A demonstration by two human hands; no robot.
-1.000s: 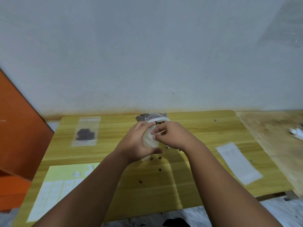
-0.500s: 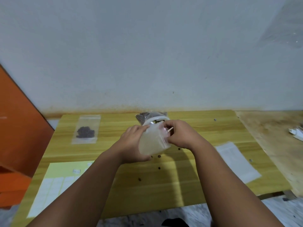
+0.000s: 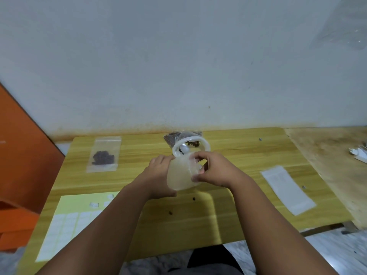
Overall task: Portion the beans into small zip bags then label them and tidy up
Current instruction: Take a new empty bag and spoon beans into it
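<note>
Holding an empty bag (image 3: 179, 175) above the table (image 3: 238, 155), mid-front: left hand (image 3: 158, 175) gripping its side, right hand (image 3: 214, 171) pinching the mouth, seemingly to prise it open. Risk of tearing the thin film, or of the zip not parting, if pulled unevenly. Risk too of bumping the tub (image 3: 206, 144) just behind and spilling beans. Already stray beans (image 3: 194, 199) on the table below, likely to roll off if brushed. Elsewhere: filled bag (image 3: 104, 155) far left, label sheet (image 3: 65, 219) near left, spare bags (image 3: 288, 189) right, all well apart. Nothing between hands and tub; sack (image 3: 172, 136) right behind it.
</note>
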